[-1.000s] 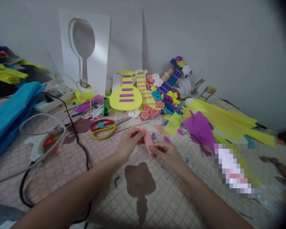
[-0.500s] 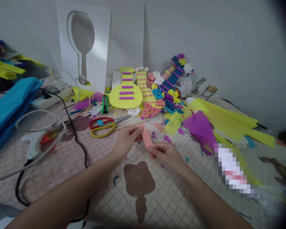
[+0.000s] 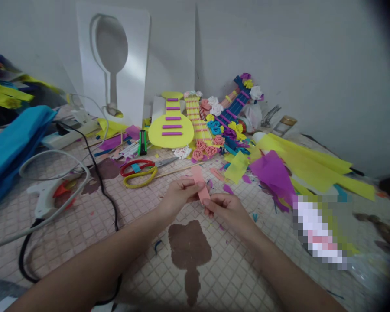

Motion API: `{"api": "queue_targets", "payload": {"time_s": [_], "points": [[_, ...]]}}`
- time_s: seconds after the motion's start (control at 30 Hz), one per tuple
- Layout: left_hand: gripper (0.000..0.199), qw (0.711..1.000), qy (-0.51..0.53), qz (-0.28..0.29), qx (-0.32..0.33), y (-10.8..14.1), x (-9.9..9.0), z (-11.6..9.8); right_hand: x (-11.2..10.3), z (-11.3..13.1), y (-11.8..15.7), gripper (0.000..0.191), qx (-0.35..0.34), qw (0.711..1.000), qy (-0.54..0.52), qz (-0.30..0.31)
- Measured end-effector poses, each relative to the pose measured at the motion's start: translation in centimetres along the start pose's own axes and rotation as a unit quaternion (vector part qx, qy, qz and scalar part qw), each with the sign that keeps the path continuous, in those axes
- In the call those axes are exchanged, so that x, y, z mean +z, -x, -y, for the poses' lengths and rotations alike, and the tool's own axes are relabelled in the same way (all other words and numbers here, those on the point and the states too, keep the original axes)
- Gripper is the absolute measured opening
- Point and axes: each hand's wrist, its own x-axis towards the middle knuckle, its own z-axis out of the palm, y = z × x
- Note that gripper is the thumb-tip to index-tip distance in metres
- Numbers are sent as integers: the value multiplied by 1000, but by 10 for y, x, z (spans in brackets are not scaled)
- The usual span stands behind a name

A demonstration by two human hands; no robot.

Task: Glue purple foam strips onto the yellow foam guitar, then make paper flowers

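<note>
Pinching a pink paper strip [image 3: 202, 187] w/ both hands: L hand [image 3: 182, 193] has it b/w thumb & fingers approx midway, R hand [image 3: 223, 206] grips the near end, both closed on it, spaced only a little apart; far end sticks out free past L thumb. Strip is up over the tbl [image 3: 139, 260], just beyond the brown patch [image 3: 190, 245], w/ the red-and-yellow scissors [image 3: 139, 173] off to L & a yellow paper square [image 3: 236, 167] to R. Handling (judging by looks): v. light, soft, crepe-type paper, prob. not slippery, bends w/ no effort; likely to crease or tear if yanked, so a light thumb-&-finger pinch near the ends is best, keeping fingers flat so the edges don't crumple. Containers: jar [image 3: 284, 125] w/ gold-col. lid at back R, lid looks on, contents can't be made out; whitish plastic bag [image 3: 254, 116] b/w jar & blue paper guitar [image 3: 232, 110], partly hidden, can't tell what's inside; clear plastic bag [image 3: 370, 266] at far R, blurry, contents unclear too. White board [image 3: 138, 65] stands at back L w/ a spoon-like cutout, not a container as such. Glue gun [image 3: 43, 199] lies on L side, well apart from both hands.
</note>
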Motion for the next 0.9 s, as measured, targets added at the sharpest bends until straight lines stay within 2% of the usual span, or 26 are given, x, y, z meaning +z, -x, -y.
{"api": "queue_targets", "payload": {"time_s": [0.17, 0.4, 0.53, 0.63, 0.73, 0.9], "points": [[25, 999, 29, -24, -2, -1, -2, -8, 3, 3, 2, 22, 23, 999, -24, 7], [22, 996, 71, -50, 7, -3, -4, -16, 8, 10, 6, 26, 38, 999, -8, 17], [22, 996, 62, -57, 21, -1, -2, -14, 7, 7, 5, 17, -18, 999, 23, 29], [23, 999, 16, -28, 33, 2, 2, -12, 6, 6, 6, 22, -68, 996, 65, -4], [21, 999, -19, -4, 35, 6, 6, -9, 6, 8, 8, 17, -76, 991, 96, -60], [22, 1000, -12, 2, 23, 8, 13, -6, 6, 10, 9, 16, -97, 978, 134, -124]]}}
